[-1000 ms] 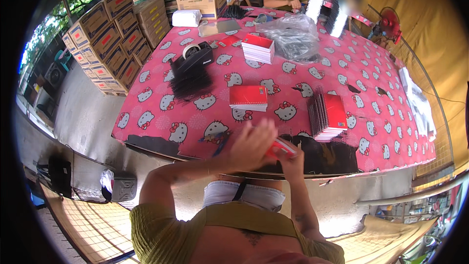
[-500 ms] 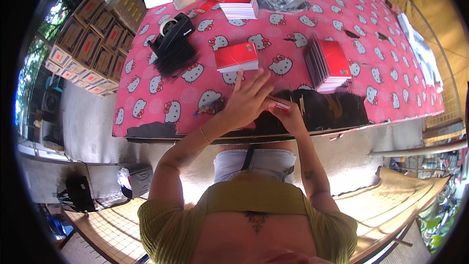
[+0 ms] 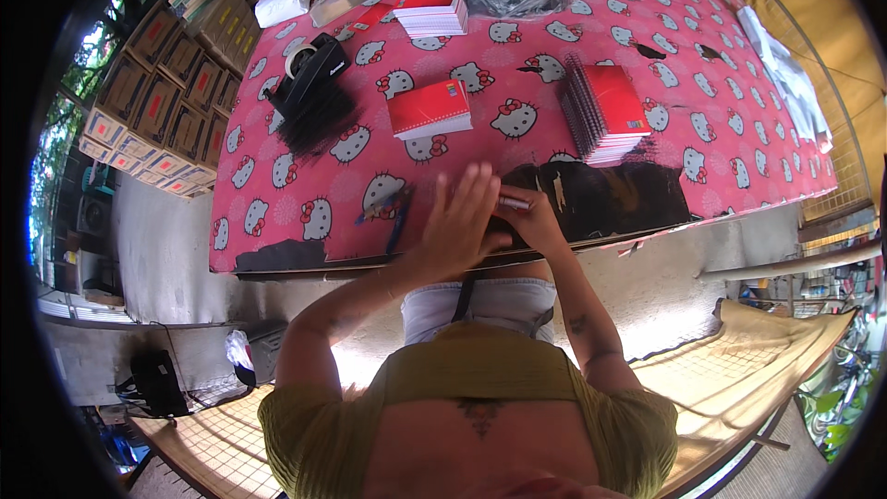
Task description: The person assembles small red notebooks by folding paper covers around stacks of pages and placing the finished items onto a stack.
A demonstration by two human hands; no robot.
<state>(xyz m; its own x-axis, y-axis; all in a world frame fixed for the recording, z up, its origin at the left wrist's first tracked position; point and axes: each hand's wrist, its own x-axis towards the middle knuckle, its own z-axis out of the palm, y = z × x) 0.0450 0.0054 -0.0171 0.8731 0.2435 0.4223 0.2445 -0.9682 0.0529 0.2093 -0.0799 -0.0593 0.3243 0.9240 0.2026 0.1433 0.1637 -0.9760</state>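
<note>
Here, at the near edge of the pink counter, the left hand spreads its fingers open, overlapping the right hand, which grasps a slim pen-like stick. Just beyond lies a red notebook; a spiral notebook stack sits far right.

I work in a small open-air packing workshop: stacked cardboard boxes at upper left, red notebooks and a tape dispenser on my pink-clothed table.

Left hand splayed; right hand curled.
</note>
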